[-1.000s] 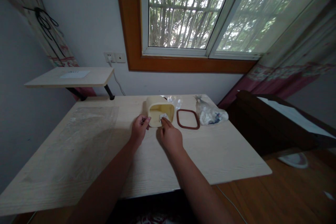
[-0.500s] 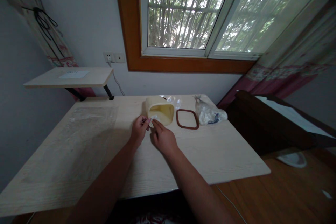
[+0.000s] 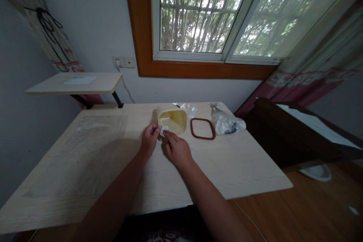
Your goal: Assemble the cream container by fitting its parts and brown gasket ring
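A cream-coloured bin (image 3: 171, 110) lies on its side on the table, its opening turned towards me. In front of its lower left corner, a small thin white piece (image 3: 164, 129), plastic or paper, sits between my hands. My left hand (image 3: 149, 138) pinches its left edge between thumb and finger. From the other side, my right hand (image 3: 177, 147) has its fingers closed on the piece, with the fingertips partly hidden. A brown rounded-square frame (image 3: 203, 138) rests flat to the right of the bin.
A knotted clear plastic bag (image 3: 227, 121) with whitish contents stands at the table's right back. Clear film (image 3: 190, 109) lies behind the bin, and a flat plastic sheet (image 3: 93, 140) covers part of the left side. A raised shelf (image 3: 76, 83) overhangs the left back corner.
The white piece shows more between my fingers and has come slightly out from the bin's opening. The bin has shifted a little to the left. Both hands stay nearly in place.
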Tool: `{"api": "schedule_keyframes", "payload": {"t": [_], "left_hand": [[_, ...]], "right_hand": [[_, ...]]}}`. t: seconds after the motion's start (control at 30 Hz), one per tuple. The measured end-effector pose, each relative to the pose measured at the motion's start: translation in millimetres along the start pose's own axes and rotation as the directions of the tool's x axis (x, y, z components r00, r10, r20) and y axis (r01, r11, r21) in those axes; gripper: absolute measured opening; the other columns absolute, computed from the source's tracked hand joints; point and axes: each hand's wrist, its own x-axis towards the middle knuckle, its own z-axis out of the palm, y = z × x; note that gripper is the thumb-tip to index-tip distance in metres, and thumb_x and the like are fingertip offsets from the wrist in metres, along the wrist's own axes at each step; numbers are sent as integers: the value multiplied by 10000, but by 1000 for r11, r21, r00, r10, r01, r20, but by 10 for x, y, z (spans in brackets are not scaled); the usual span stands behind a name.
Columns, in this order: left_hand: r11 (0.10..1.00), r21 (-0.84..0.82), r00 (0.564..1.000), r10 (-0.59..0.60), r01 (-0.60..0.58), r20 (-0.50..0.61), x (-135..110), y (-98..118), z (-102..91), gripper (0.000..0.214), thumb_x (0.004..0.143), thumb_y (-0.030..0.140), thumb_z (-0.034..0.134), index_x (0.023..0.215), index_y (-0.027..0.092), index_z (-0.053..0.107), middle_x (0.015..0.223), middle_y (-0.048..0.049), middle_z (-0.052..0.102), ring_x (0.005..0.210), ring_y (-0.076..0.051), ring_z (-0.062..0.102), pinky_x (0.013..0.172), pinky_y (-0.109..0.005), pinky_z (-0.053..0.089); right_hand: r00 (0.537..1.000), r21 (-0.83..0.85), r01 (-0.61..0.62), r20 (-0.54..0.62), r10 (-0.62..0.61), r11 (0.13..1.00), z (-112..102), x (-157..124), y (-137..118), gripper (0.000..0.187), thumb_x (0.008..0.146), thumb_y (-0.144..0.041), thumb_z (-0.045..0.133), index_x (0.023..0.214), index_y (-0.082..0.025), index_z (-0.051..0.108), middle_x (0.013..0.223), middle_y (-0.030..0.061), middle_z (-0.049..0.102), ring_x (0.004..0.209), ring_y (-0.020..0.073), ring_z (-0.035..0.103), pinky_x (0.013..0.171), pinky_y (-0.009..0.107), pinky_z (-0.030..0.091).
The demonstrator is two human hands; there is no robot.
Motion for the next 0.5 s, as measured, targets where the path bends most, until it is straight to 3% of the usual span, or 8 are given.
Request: {"api": "schedule_keyframes", "payload": {"t": [0.3,0.5], "left_hand": [[1000,-6,999,21,-21,-26,22,-34,-32,327,893,511,623,786,207,568,590,35,566,562,-128,527,591,-243,428],[993,-117,999,-23,18,-38,51,-69,-34,373,886,557,619,802,200,554,616,26,571,565,-121,529,563,-239,426]], "right_hand": [[993,-49,23,-119,-28,999,-21,10,29,396,923,-139,557,1303,-217,635,1354,65,673,1174,199,668,916,326,564],[981,-79,11,-193,-26,997,-15,4,53,403,927,-135,554,1314,-223,623,1383,77,648,1145,198,671,904,322,560]]}}
